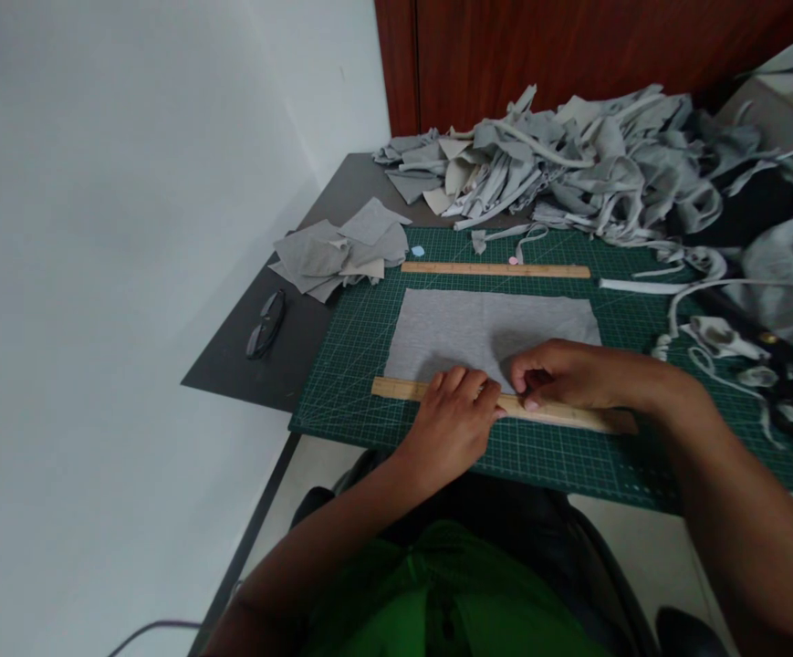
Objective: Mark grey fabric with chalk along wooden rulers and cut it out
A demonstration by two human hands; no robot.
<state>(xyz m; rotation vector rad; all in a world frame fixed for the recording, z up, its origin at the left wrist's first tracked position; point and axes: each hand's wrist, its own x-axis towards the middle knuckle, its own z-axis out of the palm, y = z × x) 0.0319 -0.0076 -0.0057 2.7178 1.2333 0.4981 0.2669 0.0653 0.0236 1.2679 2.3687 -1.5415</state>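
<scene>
Green marks the shirt [478,593] at the bottom centre of the frame. Above it we see the left hand [461,415], fingers close together on the lower ruler [400,390]; we cannot tell whether they grip it. To its right, the right hand [570,374] has its fingers curled at that ruler's top edge, thumb near index; whether they pinch anything, we cannot tell. The grey cloth [443,328] lies flat at the frame's centre on the mat [348,383], its bottom edge along the ruler. We find scissors [788,351] at the right edge, glasses [267,324] left of centre, and the upper ruler [495,270] above the cloth. Beyond it, pieces [369,239] lie stacked to the left, scraps [567,169] heap across the upper right, and a panel [574,46] stands at the top.
</scene>
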